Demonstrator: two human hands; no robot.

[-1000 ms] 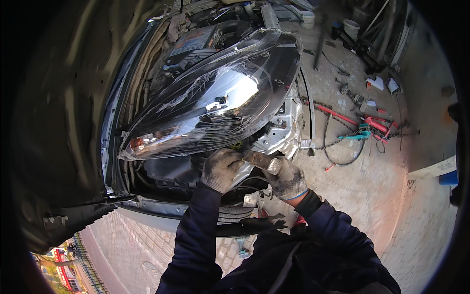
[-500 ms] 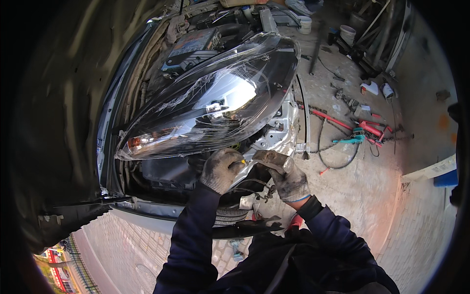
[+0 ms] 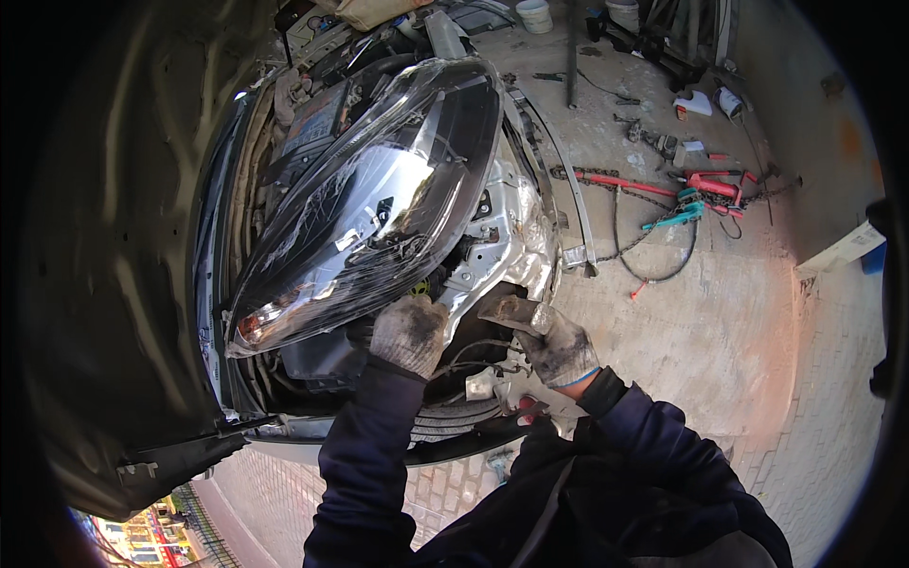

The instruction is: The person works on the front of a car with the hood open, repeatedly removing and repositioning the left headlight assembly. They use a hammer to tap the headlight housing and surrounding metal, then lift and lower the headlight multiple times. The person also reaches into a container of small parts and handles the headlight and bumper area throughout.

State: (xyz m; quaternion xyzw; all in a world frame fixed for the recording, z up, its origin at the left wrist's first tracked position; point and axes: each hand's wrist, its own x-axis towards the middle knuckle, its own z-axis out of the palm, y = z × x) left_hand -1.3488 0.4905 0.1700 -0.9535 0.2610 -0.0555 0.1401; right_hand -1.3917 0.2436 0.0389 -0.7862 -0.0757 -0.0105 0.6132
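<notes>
A large headlight (image 3: 379,204) wrapped in clear plastic film lies slanted across the front corner of the car's open engine bay. My left hand (image 3: 409,336), in a soiled white knit glove, is curled closed just below the headlight's lower edge. Its fingertips are turned away, so what they hold is hidden. A yellow-green part (image 3: 421,287) shows right above its knuckles. My right hand (image 3: 557,350), gloved too, grips a worn brown-grey block-shaped piece (image 3: 509,310) beside the silver body metal (image 3: 502,227). Dark cables (image 3: 473,352) hang between the hands.
The raised hood (image 3: 123,227) fills the left side. A tyre (image 3: 454,417) shows below the hands. On the concrete floor to the right lie a red tool with a chain (image 3: 625,183), a teal tool (image 3: 677,215) and a white bottle (image 3: 694,102). A white bucket (image 3: 535,16) stands farther back.
The view has shifted, and the headlight now sits farther left and more steeply tilted. My left hand has turned so its back shows, hiding the small yellow thing at its fingertips. The right hand keeps its grip.
</notes>
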